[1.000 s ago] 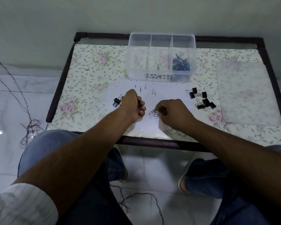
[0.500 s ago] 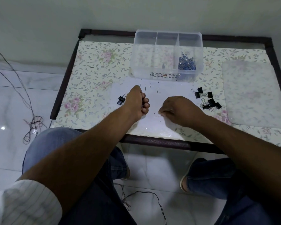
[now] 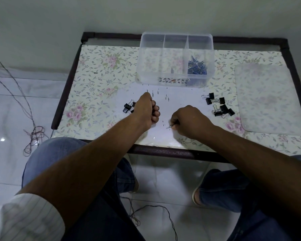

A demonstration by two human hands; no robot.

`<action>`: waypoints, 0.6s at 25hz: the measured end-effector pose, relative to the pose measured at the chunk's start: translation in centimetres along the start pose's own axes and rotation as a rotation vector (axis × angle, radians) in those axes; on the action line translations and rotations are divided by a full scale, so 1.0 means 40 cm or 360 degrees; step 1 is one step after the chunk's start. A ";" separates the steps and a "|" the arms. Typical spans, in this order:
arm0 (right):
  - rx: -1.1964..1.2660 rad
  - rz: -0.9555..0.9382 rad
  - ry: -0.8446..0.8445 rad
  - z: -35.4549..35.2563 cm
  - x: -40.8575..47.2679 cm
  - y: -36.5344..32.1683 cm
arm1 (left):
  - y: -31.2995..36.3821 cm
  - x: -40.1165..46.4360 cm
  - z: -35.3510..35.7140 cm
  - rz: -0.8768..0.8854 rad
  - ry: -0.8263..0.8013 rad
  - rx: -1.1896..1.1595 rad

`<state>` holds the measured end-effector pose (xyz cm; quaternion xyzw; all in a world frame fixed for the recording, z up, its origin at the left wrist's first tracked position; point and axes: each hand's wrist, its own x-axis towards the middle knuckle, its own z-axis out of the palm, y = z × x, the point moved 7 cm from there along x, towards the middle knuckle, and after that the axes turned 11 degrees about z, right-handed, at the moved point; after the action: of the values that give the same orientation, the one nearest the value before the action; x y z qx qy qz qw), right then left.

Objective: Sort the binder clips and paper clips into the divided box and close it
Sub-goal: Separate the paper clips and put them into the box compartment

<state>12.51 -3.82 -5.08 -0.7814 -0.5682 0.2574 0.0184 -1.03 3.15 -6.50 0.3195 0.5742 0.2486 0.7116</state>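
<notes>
The clear divided box (image 3: 174,79) stands open at the back of the table, with blue paper clips (image 3: 196,66) heaped in its right compartment. My right hand (image 3: 189,119) rests near the front edge, fingers curled round paper clips (image 3: 169,126) whose tips poke out on its left. My left hand (image 3: 147,110) is a closed fist beside it; whether it holds anything is hidden. Black binder clips lie in two groups: a few (image 3: 128,106) just left of my left hand and several (image 3: 219,106) to the right of my right hand.
The box's clear lid (image 3: 269,98) lies flat at the table's right side. The table (image 3: 97,87) has a floral cover and a dark frame. Cables (image 3: 33,134) lie on the floor to the left. My knees sit under the front edge.
The small pile of paper clips that lay between my hands is gone from the table. My right hand has closed over it. The left fist has hardly moved.
</notes>
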 end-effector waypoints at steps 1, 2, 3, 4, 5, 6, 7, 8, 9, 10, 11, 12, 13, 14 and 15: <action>-0.0013 -0.0025 -0.0016 -0.001 0.000 -0.003 | -0.001 0.000 0.002 -0.0001 -0.0007 0.0000; -0.0015 -0.0036 -0.0036 -0.003 0.000 -0.004 | -0.001 -0.001 0.003 -0.0004 -0.0011 0.0000; 0.0006 -0.0030 -0.0059 -0.005 0.001 -0.002 | -0.003 -0.001 0.003 -0.0009 -0.0008 -0.0006; 0.0056 -0.0009 -0.0088 -0.007 0.002 0.003 | -0.006 -0.001 0.003 -0.0018 -0.0001 -0.0020; 0.0135 0.0020 -0.0119 -0.013 0.002 0.007 | -0.011 -0.001 0.003 -0.0033 0.0004 -0.0043; 0.0217 0.0047 -0.0142 -0.022 0.001 0.012 | -0.017 -0.002 0.004 -0.0053 0.0007 -0.0083; 0.0288 0.0067 -0.0147 -0.037 0.000 0.016 | -0.024 -0.002 0.007 -0.0074 0.0010 -0.0132; 0.0352 0.0085 -0.0140 -0.059 0.001 0.018 | -0.029 -0.003 0.010 -0.0092 0.0018 -0.0179; 0.0432 0.0112 -0.0127 -0.086 0.000 0.018 | -0.035 -0.002 0.014 -0.0103 0.0027 -0.0214; 0.0539 0.0137 -0.0108 -0.116 0.000 0.016 | -0.040 -0.005 0.021 -0.0114 0.0022 -0.0235; 0.0653 0.0139 -0.0067 -0.146 -0.001 0.009 | -0.043 -0.008 0.031 -0.0128 -0.0002 -0.0255; 0.0731 0.0097 -0.0005 -0.172 -0.002 -0.002 | -0.045 -0.014 0.044 -0.0147 -0.0053 -0.0296; 0.0743 0.0025 0.0056 -0.188 -0.004 -0.018 | -0.045 -0.022 0.060 -0.0171 -0.0122 -0.0361; 0.0695 -0.0053 0.0082 -0.192 -0.008 -0.035 | -0.042 -0.032 0.076 -0.0189 -0.0198 -0.0427; 0.0604 -0.0129 0.0071 -0.186 -0.012 -0.054 | -0.037 -0.043 0.089 -0.0198 -0.0272 -0.0472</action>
<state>13.64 -1.53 2.25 -0.7458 -0.5400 0.3417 0.1883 2.06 0.34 -5.97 0.1950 0.4873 0.2580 0.8111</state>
